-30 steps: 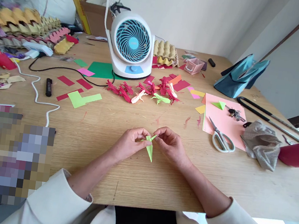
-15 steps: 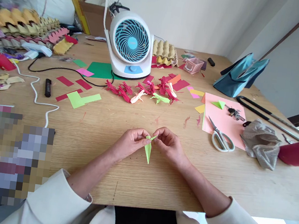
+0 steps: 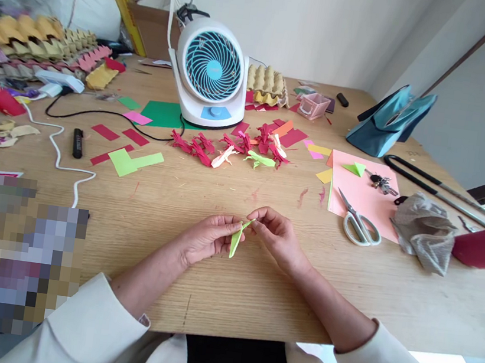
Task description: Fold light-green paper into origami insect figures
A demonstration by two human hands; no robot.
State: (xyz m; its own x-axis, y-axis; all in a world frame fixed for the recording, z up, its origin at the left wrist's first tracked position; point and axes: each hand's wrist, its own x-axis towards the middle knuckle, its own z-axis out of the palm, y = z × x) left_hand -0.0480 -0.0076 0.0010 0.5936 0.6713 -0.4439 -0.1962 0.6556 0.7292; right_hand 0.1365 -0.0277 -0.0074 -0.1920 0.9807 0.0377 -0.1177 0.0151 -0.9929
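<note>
A narrow, pointed piece of folded light-green paper (image 3: pixel 235 242) hangs between my two hands above the near part of the table. My left hand (image 3: pixel 209 238) pinches its upper part between thumb and fingers. With thumb and forefinger my right hand (image 3: pixel 278 235) grips a thin point of the same paper that sticks out to the right. The lower tip slants down and slightly left. Beyond my hands lie folded red paper figures (image 3: pixel 201 147), along with a light-green one (image 3: pixel 260 160) and a pale one (image 3: pixel 224 156).
A white fan (image 3: pixel 214 76) stands at the back. Scissors (image 3: pixel 359 224) lie partly on pink paper (image 3: pixel 358 188), near keys (image 3: pixel 383 184) and a crumpled grey bag (image 3: pixel 424 232). To the left are a black marker (image 3: pixel 77 143), paper strips (image 3: pixel 105 131) and a white cable (image 3: pixel 59 164).
The folded green paper has turned, so its lower tip has swung to the left and up a little. My left hand has shifted its fingers; both hands keep hold.
</note>
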